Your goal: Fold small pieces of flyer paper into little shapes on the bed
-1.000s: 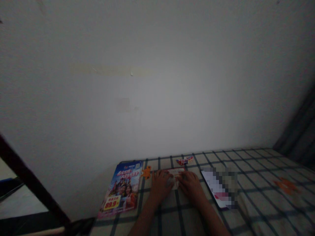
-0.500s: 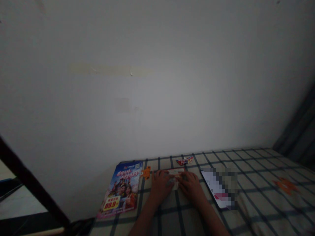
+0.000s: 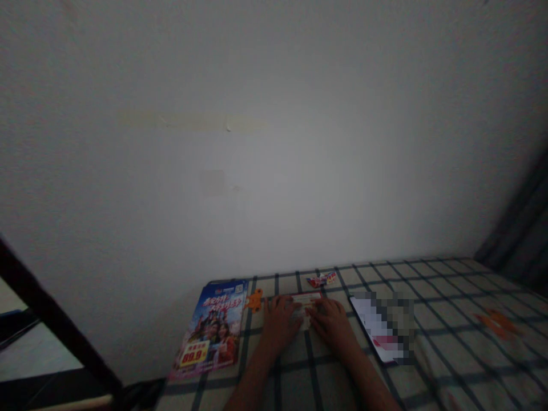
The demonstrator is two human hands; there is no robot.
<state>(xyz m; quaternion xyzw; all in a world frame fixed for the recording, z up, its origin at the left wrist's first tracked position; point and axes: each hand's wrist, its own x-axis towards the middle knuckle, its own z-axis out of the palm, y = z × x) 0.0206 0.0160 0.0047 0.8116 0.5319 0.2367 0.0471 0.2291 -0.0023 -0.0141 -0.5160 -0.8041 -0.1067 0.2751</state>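
Note:
A small flat piece of paper (image 3: 306, 297), pale with a reddish far edge, lies on the checked bedding in front of me. My left hand (image 3: 281, 319) rests over its left part, fingers bent and bearing on it. From the other side my right hand (image 3: 329, 318) grips the right part, its fingertips close to those of the left. A paler bit shows between the thumbs. Dim light and the hands themselves hide most of the paper. Just beyond it sits a small crumpled or folded red, blue and white piece (image 3: 322, 279).
A printed flyer (image 3: 216, 328) lies to the left, with an orange bear-shaped pattern (image 3: 256, 300) beside it. On the right is a phone (image 3: 379, 334), partly pixelated. A bare wall (image 3: 274, 171) rises behind the checked bedding (image 3: 295, 382); a dark bar (image 3: 55, 314) crosses the lower left.
Almost nothing differs. Both hands keep their place on the paper, with at most a tiny shift of the fingers.

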